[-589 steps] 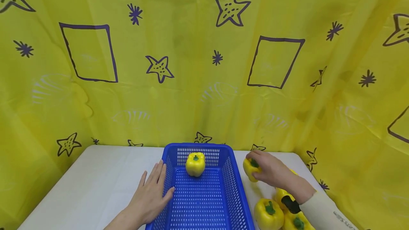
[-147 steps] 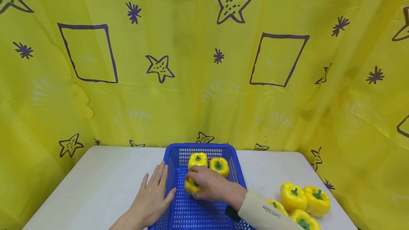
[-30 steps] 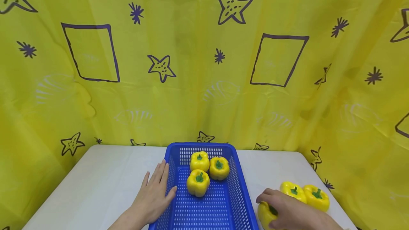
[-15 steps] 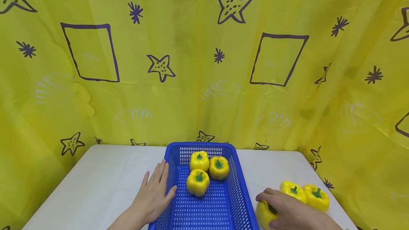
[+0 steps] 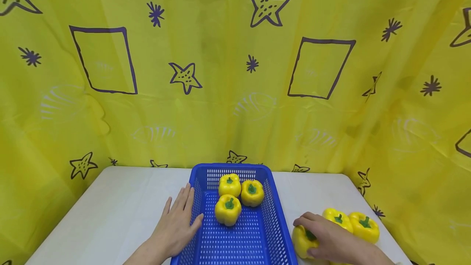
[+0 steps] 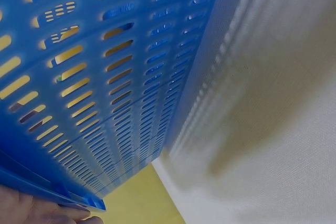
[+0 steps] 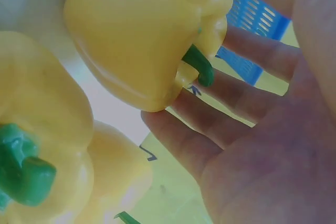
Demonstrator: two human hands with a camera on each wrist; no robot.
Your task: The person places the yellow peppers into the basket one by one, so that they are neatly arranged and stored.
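My right hand (image 5: 333,236) grips a yellow bell pepper (image 5: 301,244) by its sides, just right of the blue basket (image 5: 235,248). In the right wrist view, the fingers curve round this pepper (image 7: 131,35) near its green stem. My left hand (image 5: 173,228) rests against the basket's left rim with straight fingers; the left wrist view shows fingertips (image 6: 37,211) at that rim. Inside the basket, three yellow bell peppers sit close together: one at the back (image 5: 229,185), one to its right (image 5: 252,194), one in front (image 5: 228,211).
Two more yellow bell peppers, a left one (image 5: 336,217) and a right one (image 5: 364,229), stand on the white table (image 5: 121,203) beyond my right hand. Another is mostly hidden under that hand. A yellow patterned curtain (image 5: 220,130) surrounds the table's back and sides.
Over the last second my right hand has shifted slightly left and up with the pepper. Since the oldest frame, two more peppers have come into the basket. My left hand has stayed at the rim.
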